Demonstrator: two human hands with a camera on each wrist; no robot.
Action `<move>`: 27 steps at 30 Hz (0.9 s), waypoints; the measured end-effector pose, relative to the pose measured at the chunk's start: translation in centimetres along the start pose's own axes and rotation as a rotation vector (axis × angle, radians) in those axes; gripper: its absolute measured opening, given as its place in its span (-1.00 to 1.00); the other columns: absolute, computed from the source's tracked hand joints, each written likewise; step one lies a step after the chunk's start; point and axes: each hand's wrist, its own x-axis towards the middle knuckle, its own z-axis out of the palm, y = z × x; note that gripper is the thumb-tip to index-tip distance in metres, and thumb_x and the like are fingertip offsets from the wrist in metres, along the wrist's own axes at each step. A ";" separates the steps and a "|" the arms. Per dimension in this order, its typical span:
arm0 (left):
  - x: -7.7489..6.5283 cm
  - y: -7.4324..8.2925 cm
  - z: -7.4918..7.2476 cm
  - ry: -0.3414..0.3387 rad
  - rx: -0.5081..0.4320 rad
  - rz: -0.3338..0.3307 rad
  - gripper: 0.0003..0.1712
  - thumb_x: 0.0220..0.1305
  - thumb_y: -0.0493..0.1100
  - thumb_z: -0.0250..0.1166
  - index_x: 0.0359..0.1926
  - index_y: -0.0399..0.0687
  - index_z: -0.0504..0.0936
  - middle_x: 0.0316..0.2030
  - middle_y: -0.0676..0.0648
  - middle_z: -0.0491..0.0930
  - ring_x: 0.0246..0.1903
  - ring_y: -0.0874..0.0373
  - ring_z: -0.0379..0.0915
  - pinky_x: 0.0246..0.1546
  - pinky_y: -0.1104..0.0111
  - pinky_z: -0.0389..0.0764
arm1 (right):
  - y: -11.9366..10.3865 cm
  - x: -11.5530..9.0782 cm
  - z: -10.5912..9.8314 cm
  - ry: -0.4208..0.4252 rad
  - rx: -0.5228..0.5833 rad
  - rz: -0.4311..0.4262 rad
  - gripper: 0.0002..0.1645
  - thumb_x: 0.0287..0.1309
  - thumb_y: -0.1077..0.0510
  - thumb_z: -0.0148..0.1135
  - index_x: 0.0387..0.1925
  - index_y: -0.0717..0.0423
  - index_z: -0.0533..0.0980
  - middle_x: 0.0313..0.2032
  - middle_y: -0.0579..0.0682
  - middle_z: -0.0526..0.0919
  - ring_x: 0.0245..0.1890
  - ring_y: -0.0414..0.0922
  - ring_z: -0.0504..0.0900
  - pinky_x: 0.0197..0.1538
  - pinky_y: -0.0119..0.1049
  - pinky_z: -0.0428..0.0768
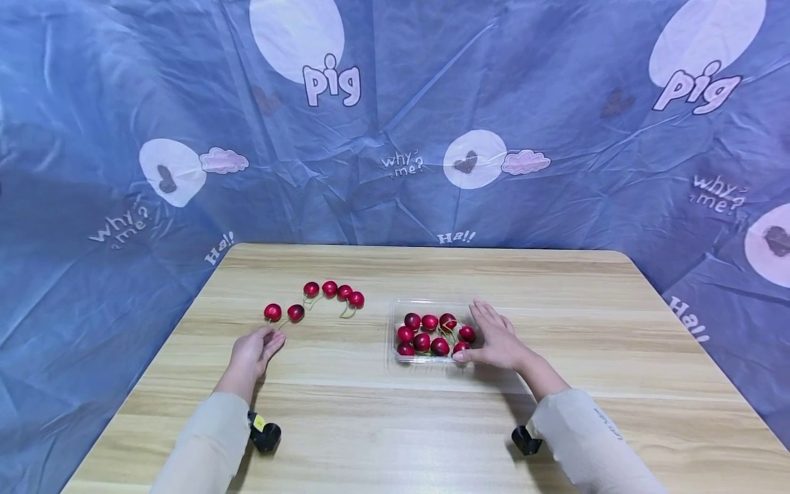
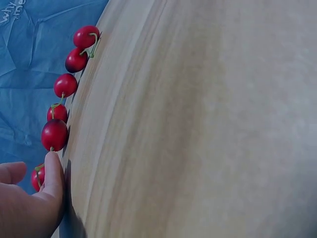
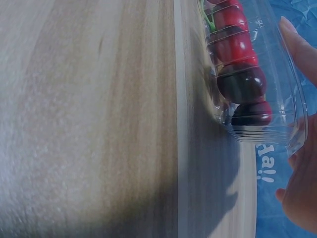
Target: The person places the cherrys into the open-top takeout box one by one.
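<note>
Grip of the left hand is parted between thumb and finger at the green stems of two glossy dark-red round cherries; whether a stem is held cannot be told. Four further cherries with stems lie just beyond, slightly to the right, on the light wood-grain table. Grip of the right hand is spread wide across the right end of a clear rectangular plastic container, which stands on the table holding loose red cherries.
</note>
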 end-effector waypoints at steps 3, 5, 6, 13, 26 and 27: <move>0.1 0.1 0.1 0.021 -0.015 0.002 -0.69 0.23 -0.33 -0.05 -0.03 -0.42 0.26 -0.45 -0.07 0.44 -0.38 0.24 0.51 -0.10 0.45 0.38 | 0.0 0.0 0.0 -0.003 -0.007 0.000 0.31 -0.35 -0.38 0.22 0.23 0.39 -0.06 0.26 0.29 -0.12 0.24 0.18 -0.20 0.13 0.16 -0.20; 0.2 0.1 0.2 0.038 -0.023 -0.002 -0.68 0.22 -0.34 -0.04 -0.01 -0.43 0.25 -0.47 -0.07 0.45 -0.39 0.24 0.51 -0.11 0.45 0.38 | 0.0 0.1 0.0 -0.004 -0.010 -0.002 0.31 -0.35 -0.38 0.22 0.23 0.40 -0.06 0.26 0.29 -0.12 0.24 0.19 -0.20 0.13 0.17 -0.20; 0.2 0.1 0.3 0.049 -0.022 -0.005 -0.66 0.22 -0.34 -0.04 0.01 -0.43 0.24 -0.48 -0.06 0.45 -0.40 0.24 0.51 -0.12 0.46 0.39 | 0.0 0.1 0.0 -0.005 -0.011 -0.003 0.31 -0.35 -0.38 0.22 0.23 0.40 -0.06 0.26 0.29 -0.13 0.24 0.19 -0.20 0.13 0.17 -0.20; 0.5 0.2 0.6 0.086 -0.053 -0.025 -0.70 0.21 -0.37 -0.04 -0.02 -0.40 0.28 -0.54 -0.05 0.48 -0.42 0.24 0.52 -0.14 0.47 0.40 | 0.0 0.2 -0.1 -0.012 -0.008 -0.002 0.32 -0.36 -0.39 0.22 0.23 0.39 -0.07 0.26 0.28 -0.14 0.24 0.17 -0.21 0.13 0.17 -0.22; 0.0 0.3 0.3 0.082 -0.083 -0.006 -0.73 0.22 -0.39 -0.06 -0.05 -0.38 0.30 -0.55 -0.05 0.50 -0.43 0.24 0.52 -0.14 0.45 0.40 | 0.2 0.3 0.0 -0.006 -0.026 -0.007 0.33 -0.36 -0.40 0.21 0.23 0.41 -0.06 0.26 0.30 -0.13 0.23 0.20 -0.20 0.13 0.17 -0.19; -0.1 0.4 0.3 0.077 -0.079 0.001 -0.72 0.22 -0.40 -0.06 -0.03 -0.39 0.29 -0.54 -0.04 0.50 -0.42 0.24 0.52 -0.14 0.45 0.40 | 0.2 0.2 0.0 -0.006 -0.025 -0.007 0.33 -0.36 -0.41 0.21 0.23 0.41 -0.06 0.25 0.30 -0.13 0.23 0.20 -0.20 0.13 0.17 -0.19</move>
